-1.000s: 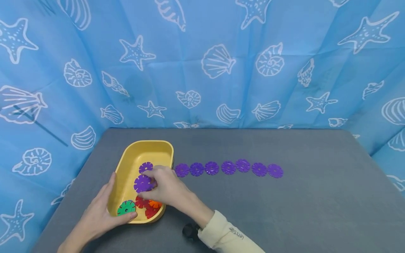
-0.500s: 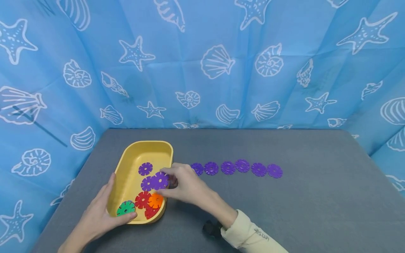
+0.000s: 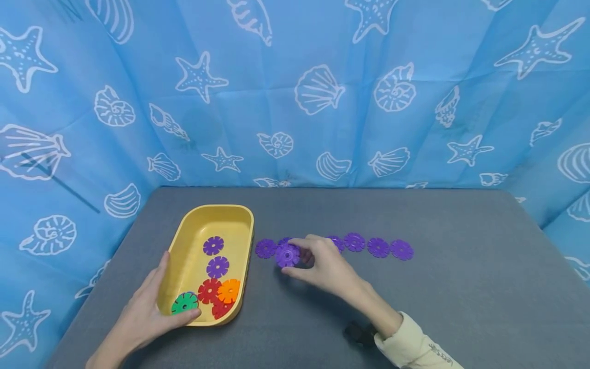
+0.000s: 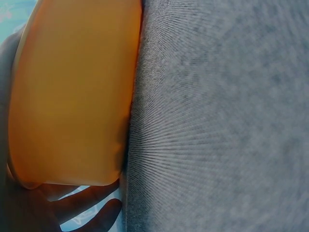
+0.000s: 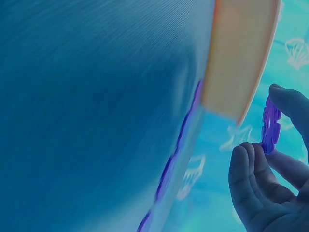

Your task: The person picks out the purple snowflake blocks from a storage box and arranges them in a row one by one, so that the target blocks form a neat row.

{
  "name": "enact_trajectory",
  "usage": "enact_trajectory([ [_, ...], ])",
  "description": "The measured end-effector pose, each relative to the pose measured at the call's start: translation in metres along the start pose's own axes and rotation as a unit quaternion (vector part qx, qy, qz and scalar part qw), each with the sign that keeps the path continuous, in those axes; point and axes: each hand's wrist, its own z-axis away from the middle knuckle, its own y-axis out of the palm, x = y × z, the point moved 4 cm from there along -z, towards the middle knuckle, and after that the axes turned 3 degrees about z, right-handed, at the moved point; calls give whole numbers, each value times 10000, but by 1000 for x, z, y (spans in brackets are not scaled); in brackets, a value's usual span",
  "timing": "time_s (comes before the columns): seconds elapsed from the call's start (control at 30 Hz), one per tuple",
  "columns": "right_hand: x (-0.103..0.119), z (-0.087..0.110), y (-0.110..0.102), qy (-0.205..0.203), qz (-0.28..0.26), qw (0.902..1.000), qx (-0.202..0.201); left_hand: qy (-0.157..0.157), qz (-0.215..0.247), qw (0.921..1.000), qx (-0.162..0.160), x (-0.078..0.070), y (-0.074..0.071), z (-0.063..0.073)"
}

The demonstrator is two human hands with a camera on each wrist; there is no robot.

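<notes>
My right hand [image 3: 329,266] pinches a purple snowflake disc [image 3: 287,255] by its edges, between thumb and fingers. It holds the disc over the left part of a row of purple snowflake discs [image 3: 378,247] on the table, covering some of them. In the right wrist view the held disc [image 5: 271,124] is seen nearly edge-on, apart from the table. My left hand [image 3: 143,312] grips the near left side of a yellow plastic bin [image 3: 186,246], thumb over the rim. The left wrist view shows fingers against the bin's outer wall [image 4: 72,96].
Inside the bin lie two purple discs [image 3: 217,267], red discs [image 3: 209,290], an orange disc [image 3: 229,291] and a green disc [image 3: 185,303]. A grey cloth covers the table [image 3: 461,287]. Behind it hangs a blue curtain [image 3: 276,113] with white shells.
My right hand has lifted a purple disc out of the bin and carried it right, over the row. The left hand stays on the bin.
</notes>
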Motion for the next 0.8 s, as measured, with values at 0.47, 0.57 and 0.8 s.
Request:
enact_trajectory([
  [0.47, -79, 54, -78, 864, 655, 9912, -765, -44, 67, 10000, 19, 1, 1, 1],
  [0.57, -96, 68, -96, 1100, 898, 9859, -887, -77, 108, 9999, 51, 0, 2, 1],
  [0.8, -139, 103, -130, 2097, 1203, 9679, -680, -47, 138, 9999, 53, 0, 0, 0],
])
